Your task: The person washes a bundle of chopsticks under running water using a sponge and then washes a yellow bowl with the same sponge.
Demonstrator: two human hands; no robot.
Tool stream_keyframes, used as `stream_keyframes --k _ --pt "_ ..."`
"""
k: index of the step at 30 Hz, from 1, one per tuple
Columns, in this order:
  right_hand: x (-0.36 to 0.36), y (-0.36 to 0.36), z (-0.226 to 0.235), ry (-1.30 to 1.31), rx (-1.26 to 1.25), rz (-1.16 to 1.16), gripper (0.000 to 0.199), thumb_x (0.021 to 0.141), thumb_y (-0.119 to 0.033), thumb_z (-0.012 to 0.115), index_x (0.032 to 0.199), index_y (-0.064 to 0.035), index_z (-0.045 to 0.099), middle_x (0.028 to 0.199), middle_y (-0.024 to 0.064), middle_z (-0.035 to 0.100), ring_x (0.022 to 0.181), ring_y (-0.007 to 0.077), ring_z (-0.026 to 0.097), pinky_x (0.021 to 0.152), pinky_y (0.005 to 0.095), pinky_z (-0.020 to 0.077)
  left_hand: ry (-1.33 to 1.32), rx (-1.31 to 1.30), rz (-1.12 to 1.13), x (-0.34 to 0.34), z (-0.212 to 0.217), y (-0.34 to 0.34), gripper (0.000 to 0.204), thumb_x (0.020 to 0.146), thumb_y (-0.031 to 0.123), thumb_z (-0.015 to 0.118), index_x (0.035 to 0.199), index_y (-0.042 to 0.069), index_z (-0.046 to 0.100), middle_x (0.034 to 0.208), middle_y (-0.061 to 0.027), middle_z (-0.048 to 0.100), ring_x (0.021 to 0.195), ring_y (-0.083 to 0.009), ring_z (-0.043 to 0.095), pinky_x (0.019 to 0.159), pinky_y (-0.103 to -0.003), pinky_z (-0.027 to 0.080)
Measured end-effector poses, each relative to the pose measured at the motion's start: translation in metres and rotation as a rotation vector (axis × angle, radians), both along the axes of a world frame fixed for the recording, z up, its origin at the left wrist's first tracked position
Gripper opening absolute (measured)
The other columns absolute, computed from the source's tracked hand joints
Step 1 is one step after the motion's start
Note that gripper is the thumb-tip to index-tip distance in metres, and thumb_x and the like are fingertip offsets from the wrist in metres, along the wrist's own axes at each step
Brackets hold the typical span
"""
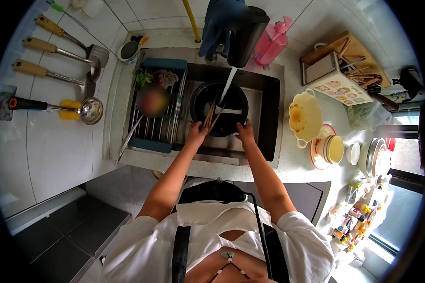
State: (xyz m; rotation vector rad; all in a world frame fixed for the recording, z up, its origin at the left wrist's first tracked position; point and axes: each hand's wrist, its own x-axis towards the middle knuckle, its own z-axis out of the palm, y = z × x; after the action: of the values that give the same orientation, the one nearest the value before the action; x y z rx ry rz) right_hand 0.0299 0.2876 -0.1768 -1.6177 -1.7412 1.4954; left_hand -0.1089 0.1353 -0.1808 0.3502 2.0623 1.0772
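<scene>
A round black pot (199, 101) sits in the metal sink (264, 122), and a stream of water (228, 85) runs into it from the dark faucet (250, 37). My left hand (197, 133) is closed round several wooden chopsticks (212, 118) at the near left of the pot, their far ends slanting over its inside. At the near right rim, my right hand (244, 132) grips the pot's edge, fingers partly hidden. Inside the pot lies a white spoon (230, 111). How deep the water stands there I cannot tell.
A metal drying rack (148, 137) with greens (144, 78) and a blurred round thing spans the sink's left side. A pink pump bottle (271, 42) stands behind. On the right counter are a yellow bowl (305, 117), stacked cups (330, 148) and a utensil holder (337, 82). Ladles hang left.
</scene>
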Motion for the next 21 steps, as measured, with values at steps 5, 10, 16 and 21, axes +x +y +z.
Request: stream_keyframes --k 5,10,16,21 --pt "-0.022 -0.021 0.064 -0.034 0.761 0.32 0.044 0.081 -0.014 0.051 0.12 0.0008 0.037 0.112 0.0229 0.048 0.104 0.0362 0.046 0.089 0.0387 0.0369 -0.15 0.032 0.074 0.001 0.029 -0.007 0.048 0.082 0.018 0.055 0.121 -0.003 0.039 0.092 -0.0066 0.054 0.08 -0.014 0.05 0.069 -0.024 0.04" --pt "-0.068 -0.019 0.027 -0.297 0.135 0.44 0.057 0.08 -0.03 0.054 0.118 0.007 0.036 0.111 0.0257 0.049 0.103 0.037 0.049 0.084 0.0377 0.0411 -0.21 0.149 0.122 0.002 0.039 -0.015 0.045 0.083 0.015 0.053 0.121 -0.003 0.039 0.108 -0.0112 0.052 0.096 -0.0157 0.049 0.081 -0.024 0.037" --pt "-0.114 -0.031 -0.026 -0.324 -0.034 0.379 0.078 0.063 -0.041 0.067 0.112 0.0116 0.034 0.101 0.0285 0.053 0.095 0.0359 0.054 0.078 0.038 0.0454 -0.164 0.22 0.159 -0.004 0.02 -0.054 0.045 0.083 0.018 0.052 0.119 -0.005 0.039 0.118 -0.0206 0.046 0.11 -0.0278 0.045 0.089 -0.032 0.036" --pt "-0.109 -0.006 -0.116 -0.268 -0.283 0.427 0.053 0.066 -0.023 0.067 0.102 0.0076 0.043 0.092 0.0226 0.057 0.083 0.0278 0.06 0.064 0.0339 0.0485 -0.177 0.309 0.162 -0.003 0.036 -0.053 0.04 0.082 0.017 0.053 0.117 -0.001 0.044 0.113 -0.018 0.05 0.107 -0.0247 0.047 0.088 -0.03 0.037"
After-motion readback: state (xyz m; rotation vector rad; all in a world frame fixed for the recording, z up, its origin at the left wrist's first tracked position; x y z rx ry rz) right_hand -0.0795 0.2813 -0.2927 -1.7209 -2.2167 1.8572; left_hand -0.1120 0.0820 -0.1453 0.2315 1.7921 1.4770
